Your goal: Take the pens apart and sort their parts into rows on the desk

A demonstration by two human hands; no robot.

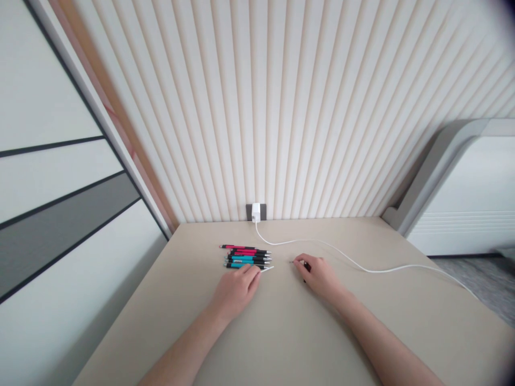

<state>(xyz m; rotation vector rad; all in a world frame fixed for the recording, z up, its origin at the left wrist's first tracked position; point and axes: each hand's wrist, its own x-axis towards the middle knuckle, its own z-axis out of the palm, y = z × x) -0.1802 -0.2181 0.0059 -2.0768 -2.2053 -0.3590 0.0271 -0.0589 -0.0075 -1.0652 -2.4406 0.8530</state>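
Tabletop (277, 332) beneath, left hand (237, 289), palm-down, pinches white stick (267, 269); right hand (319, 274) pinches dark object (307, 266).

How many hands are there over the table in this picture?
2: the left hand, beside the row of pens and at one end of a thin white stick; the right hand, farther right, holding a mostly hidden dark object.

**Pens (243, 258) and cable (374, 271) on your beige tabletop (273, 338)**

Before you, pink and blue pens with black sections lie side by side, pink ones farther off. Beyond them, your white cable curves across to the right edge.
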